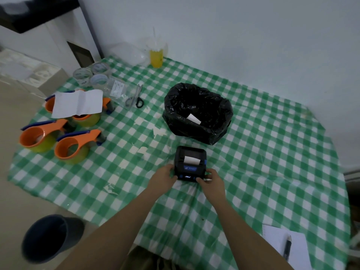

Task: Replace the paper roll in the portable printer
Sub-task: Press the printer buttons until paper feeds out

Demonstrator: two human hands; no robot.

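Note:
A small black portable printer [190, 152] with a blue front strip and a lit display sits on the green checked tablecloth [263, 152]. Its lid looks closed and a white paper strip [191, 159] sticks out of the slot. My left hand [164, 175] grips the printer's left front corner. My right hand [211, 179] holds the right front corner, thumb on the front edge. A bin lined with a black bag [198, 112] stands just behind the printer, and a white paper piece [193, 118] lies inside it.
Several orange tape dispensers [72, 147] stand at the left, one under a white sheet [78, 103]. Scissors [135, 97], tape rolls [91, 75] and a yellow cup [156, 57] lie at the back. A notepad with a pen [287, 248] sits front right. A dark bucket [50, 238] stands on the floor.

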